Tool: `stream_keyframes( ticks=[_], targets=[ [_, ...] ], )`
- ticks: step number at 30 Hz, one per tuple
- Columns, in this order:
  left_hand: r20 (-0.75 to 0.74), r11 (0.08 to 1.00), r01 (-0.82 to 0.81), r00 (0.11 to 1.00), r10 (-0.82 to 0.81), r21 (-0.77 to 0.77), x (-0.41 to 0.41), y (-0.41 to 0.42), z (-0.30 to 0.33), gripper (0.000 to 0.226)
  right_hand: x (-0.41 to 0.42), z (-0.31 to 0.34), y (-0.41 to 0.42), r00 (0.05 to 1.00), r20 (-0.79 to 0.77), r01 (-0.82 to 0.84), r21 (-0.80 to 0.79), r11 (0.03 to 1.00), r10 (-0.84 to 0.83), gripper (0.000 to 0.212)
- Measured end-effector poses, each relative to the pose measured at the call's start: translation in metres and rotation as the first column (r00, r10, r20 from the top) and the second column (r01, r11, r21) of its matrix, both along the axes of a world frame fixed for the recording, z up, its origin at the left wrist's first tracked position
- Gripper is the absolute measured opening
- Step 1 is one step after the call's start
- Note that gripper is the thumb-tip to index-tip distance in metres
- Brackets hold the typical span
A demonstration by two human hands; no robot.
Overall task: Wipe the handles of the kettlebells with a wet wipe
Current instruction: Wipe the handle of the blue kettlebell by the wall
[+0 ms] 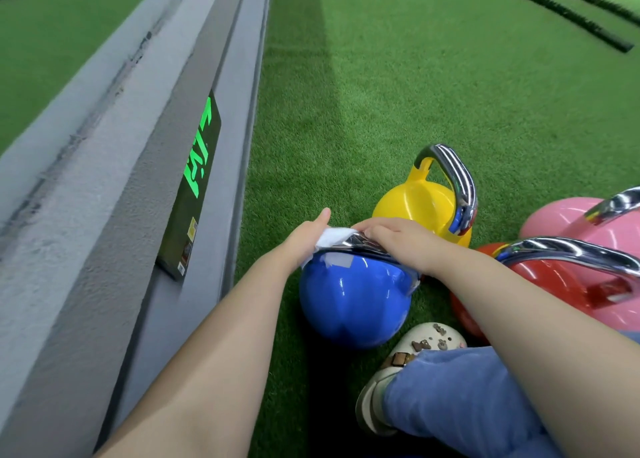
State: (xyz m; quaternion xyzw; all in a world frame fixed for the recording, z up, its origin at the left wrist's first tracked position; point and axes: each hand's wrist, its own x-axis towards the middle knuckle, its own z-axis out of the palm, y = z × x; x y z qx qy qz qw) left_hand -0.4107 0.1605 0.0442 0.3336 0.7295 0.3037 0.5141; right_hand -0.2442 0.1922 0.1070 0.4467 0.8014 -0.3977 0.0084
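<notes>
A: Both hands are on the blue kettlebell [353, 302], which sits on the green turf [381, 94] beside the grey wall [104, 198]. The left hand [304, 239] has the white wet wipe [334, 238] bunched against the near end of the chrome handle [363, 243], thumb sticking up, fingers curled round the wipe as far as I can see.

B: And the right hand [398, 239]?

A: It lies over the other stretch of the handle, fingers [374, 229] curled down and pressed together on the metal. I'd say it's steadying the bell so the round body doesn't roll while the wipe rubs.

B: So the wipe is just left of those right fingers?

A: Touching the bar right beside them, yes. Beyond the fingers stands the yellow kettlebell [415, 205], upright, handle bare. To the right of them are the red kettlebell [554, 284] and the pink kettlebell [571, 222].

B: Progress?

A: My guess: the blue handle is in hand and three more are waiting. A pale shoe [408, 353] is planted just under the wrists.
</notes>
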Motion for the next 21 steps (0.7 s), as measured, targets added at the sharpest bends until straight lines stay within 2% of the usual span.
stream_keyframes(
  ticks=[3,8,12,17,21],
  targets=[
    [0.151,0.991,-0.134,0.98,0.129,0.025,-0.001,-0.005,-0.01,0.059,-0.002,-0.001,0.001,0.999,-0.045,-0.002,-0.017,1.0,0.002,0.033],
    [0.308,0.971,-0.236,0.926,0.217,0.026,-0.001,-0.015,-0.019,0.049,-0.004,-0.002,0.003,0.993,-0.117,0.023,-0.045,0.999,-0.028,0.03],
    [0.356,0.933,-0.359,0.872,0.336,-0.003,0.002,-0.017,-0.028,0.045,-0.003,-0.001,0.006,0.99,-0.118,0.069,-0.056,0.996,-0.076,0.033],
    [0.453,0.861,-0.504,0.755,0.474,-0.061,0.008,-0.022,-0.046,0.06,0.001,-0.004,0.008,0.981,-0.141,0.12,-0.117,0.986,-0.136,0.03],
    [0.406,0.819,-0.571,0.734,0.545,-0.066,0.016,-0.028,-0.057,0.055,0.001,-0.006,0.006,0.972,-0.151,0.162,-0.139,0.977,-0.182,0.031]
  ],
)
